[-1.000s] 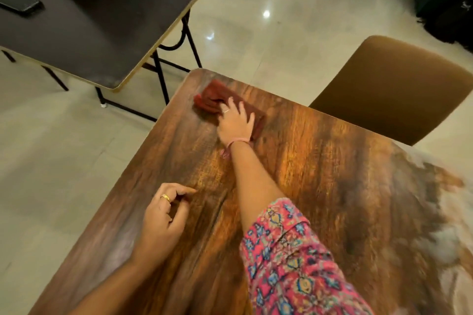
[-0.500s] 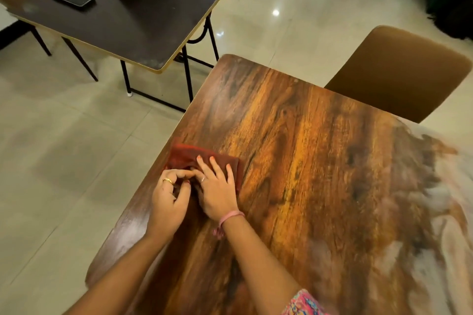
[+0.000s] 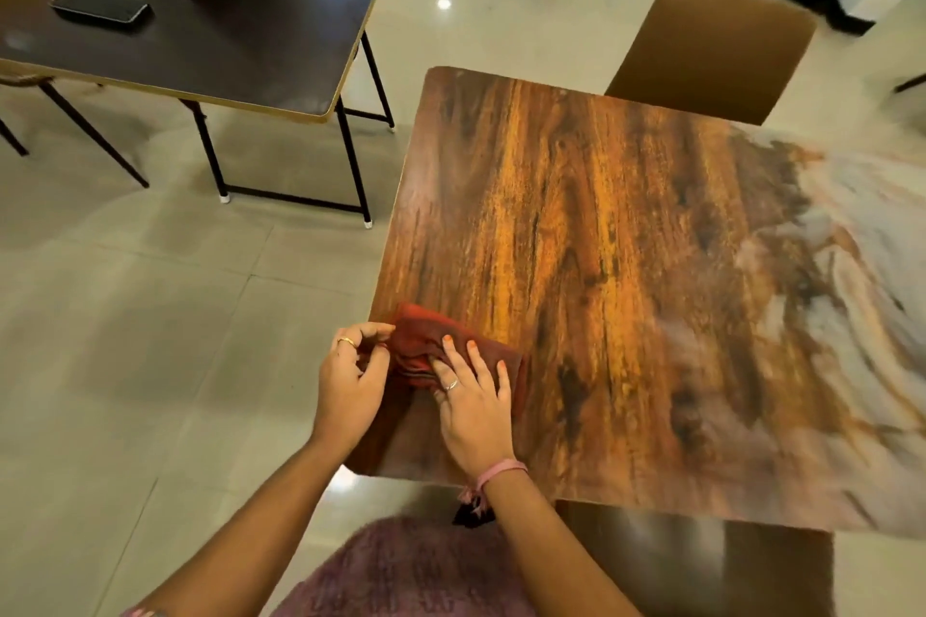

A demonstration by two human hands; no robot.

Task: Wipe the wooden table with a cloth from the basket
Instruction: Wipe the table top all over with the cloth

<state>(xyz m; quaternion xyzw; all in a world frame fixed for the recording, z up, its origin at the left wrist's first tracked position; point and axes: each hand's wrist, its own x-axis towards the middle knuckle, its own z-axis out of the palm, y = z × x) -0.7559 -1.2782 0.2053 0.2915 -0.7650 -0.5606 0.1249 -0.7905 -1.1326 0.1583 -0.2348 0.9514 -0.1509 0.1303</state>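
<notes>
Spreading wide across the view, the wooden surface [image 3: 626, 266] now shows its near left corner, where the red cloth [image 3: 451, 351] has been drawn back from the far end. The right hand [image 3: 473, 408] presses flat on the cloth, fingers spread, while the left hand [image 3: 351, 386], just beside it, pinches the cloth's left edge at the rim.

Rust-red cloth [image 3: 453, 351] with darker folds under the right hand [image 3: 473, 408] and pinched by the left hand [image 3: 351, 386]; wooden table [image 3: 626, 266] beyond the grip streaky orange-brown with dark grain, hazy whitish smears far right of it. Pink wrist band [image 3: 498, 471], gold ring [image 3: 346, 342], silver ring [image 3: 451, 385], orange nails. Far left of the grip: dark brown table [image 3: 240, 40] with pale edge, black phone [image 3: 100, 8]; tan chair [image 3: 711, 50] beyond, beige floor tiles [image 3: 150, 316].
</notes>
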